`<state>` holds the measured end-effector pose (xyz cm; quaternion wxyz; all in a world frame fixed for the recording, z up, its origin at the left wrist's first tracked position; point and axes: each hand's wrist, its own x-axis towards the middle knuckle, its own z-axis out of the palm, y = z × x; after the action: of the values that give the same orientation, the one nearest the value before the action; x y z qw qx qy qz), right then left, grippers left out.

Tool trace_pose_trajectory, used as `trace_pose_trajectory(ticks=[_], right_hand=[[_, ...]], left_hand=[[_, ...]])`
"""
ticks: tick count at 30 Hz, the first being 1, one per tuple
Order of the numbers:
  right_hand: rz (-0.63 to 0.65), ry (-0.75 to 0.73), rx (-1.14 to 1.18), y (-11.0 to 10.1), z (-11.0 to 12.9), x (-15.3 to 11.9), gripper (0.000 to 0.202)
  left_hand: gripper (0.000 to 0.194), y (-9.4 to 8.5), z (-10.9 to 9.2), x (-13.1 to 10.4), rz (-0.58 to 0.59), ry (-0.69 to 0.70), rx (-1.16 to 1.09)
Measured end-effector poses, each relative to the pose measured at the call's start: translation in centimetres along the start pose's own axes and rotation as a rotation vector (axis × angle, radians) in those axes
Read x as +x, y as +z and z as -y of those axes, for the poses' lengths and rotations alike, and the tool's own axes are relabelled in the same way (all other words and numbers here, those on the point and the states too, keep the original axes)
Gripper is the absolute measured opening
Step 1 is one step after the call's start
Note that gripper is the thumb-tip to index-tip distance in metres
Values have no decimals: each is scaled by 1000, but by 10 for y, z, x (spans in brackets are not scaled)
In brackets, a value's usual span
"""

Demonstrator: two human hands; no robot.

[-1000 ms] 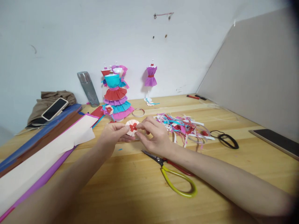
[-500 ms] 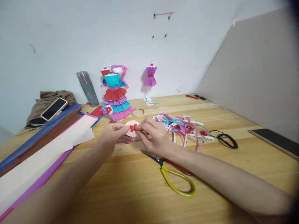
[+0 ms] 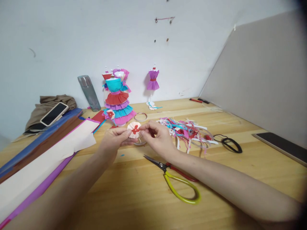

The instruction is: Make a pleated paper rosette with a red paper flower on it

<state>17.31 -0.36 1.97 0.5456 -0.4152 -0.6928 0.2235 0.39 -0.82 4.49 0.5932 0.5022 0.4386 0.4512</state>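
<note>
My left hand pinches a round pleated paper rosette by its left edge, thumb in front and fingers behind. The rosette is cream, with red petal-like pieces at its centre. At its right edge, my right hand has thumb and fingertips pressed together; what lies between them, if anything, is too small to make out. Beneath the hands, a tape roll is partly hidden. Scissors with one yellow and one red handle lie below my right wrist, blades slightly apart.
Ruffled paper dresses on small stands are at the back, with a purple dress to their right. Paper scraps heap right of my hands. Paper sheets, a bottle and a phone lie left; a black loop lies right.
My right fingertips have shifted from the red centre to the rosette's right edge, uncovering more of the red pieces. My left hand keeps its hold. The view has shifted slightly.
</note>
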Motion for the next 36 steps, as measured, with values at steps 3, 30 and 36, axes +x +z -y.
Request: trace_pose_trajectory(ticks=[3, 30, 36], right_hand=[[26, 107, 72, 2, -2, 1, 14], [-17, 171, -15, -1, 4, 5, 22], [-19, 173, -1, 1, 1, 3, 22]], left_hand=[[37, 0, 1, 0, 2, 0, 10], [35, 3, 7, -3, 35, -2, 82], [32, 7, 7, -5, -3, 27, 92]])
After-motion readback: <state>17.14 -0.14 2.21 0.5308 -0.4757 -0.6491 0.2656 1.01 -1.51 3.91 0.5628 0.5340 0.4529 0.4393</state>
